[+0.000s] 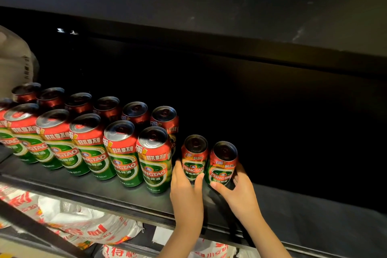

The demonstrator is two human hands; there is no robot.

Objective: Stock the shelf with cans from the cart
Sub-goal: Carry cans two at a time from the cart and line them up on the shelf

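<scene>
Both hands grip cans low: left hand (186,190) holds one red-and-green aluminium beer can (194,158), right hand (238,192) another (222,163). Low grips keep them upright while extending the rows (88,140) along the dark metal shelf (314,211).

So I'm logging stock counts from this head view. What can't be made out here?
- Shelf depth: back is in darkness.
- Back-row cans: labels hidden by front cans.
- Leftmost cans: cut by the frame edge.
- The cart: out of frame.
- Left hand and right hand: fingers behind their cans hidden.
</scene>
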